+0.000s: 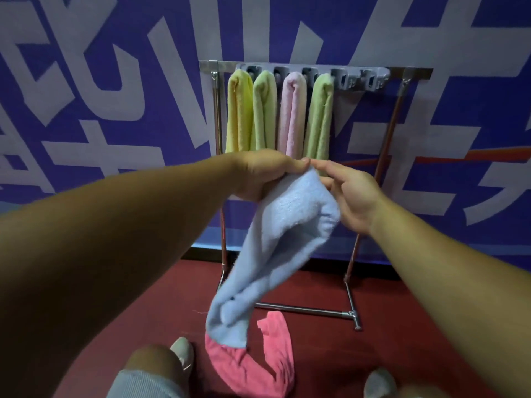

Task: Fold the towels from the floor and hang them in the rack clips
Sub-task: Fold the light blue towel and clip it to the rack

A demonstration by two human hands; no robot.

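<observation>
A light blue towel (275,248) hangs in the air in front of the rack, its lower end drooping over the floor. My left hand (264,173) pinches its top corner. My right hand (350,193) meets that same corner with its fingertips, the palm behind the cloth. A pink towel (258,366) lies crumpled on the red floor below. The metal rack (396,116) stands against the wall with a grey clip bar (359,79) on top. Clipped there are a yellow towel (238,113), a green towel (264,110), a pale pink towel (293,113) and another green towel (319,116).
Two clips at the bar's right end hold nothing. The rack's base bar (304,309) and foot lie on the floor just behind the pink towel. My knee (152,366) and my shoes (184,351) are at the bottom edge. A blue wall with large white lettering stands behind.
</observation>
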